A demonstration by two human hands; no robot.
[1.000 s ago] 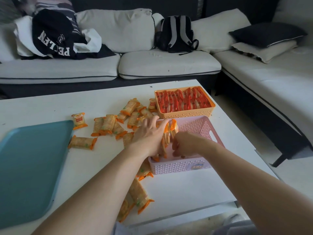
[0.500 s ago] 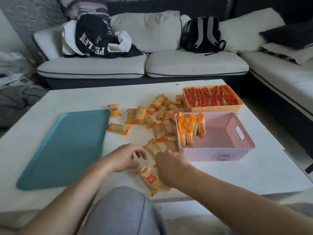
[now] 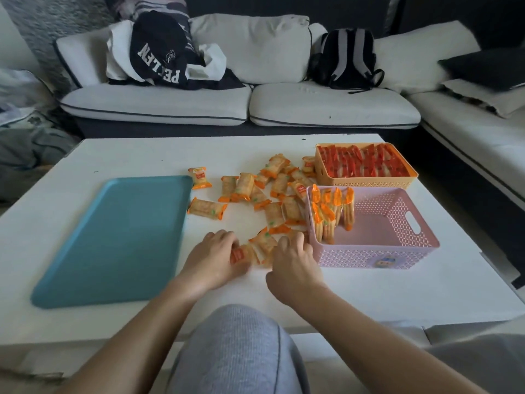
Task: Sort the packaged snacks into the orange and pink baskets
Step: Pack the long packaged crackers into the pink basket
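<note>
**Two hands on a bunch of snacks beside the pink basket**

A person's left hand (image 3: 218,255) curls its fingers round one end of a small bunch of cracker packets (image 3: 252,250) on the white table (image 3: 397,288). The right hand (image 3: 292,258) touches the bunch from the other side with fingers bent; whether it grips cannot be told. Just right of that hand sits the pink basket (image 3: 369,255), with standing packets (image 3: 331,214) at its hand-side end. Beyond both hands lie loose packets (image 3: 255,191), then the orange basket (image 3: 366,182). A teal tray (image 3: 113,237) lies left of the left hand.
</note>
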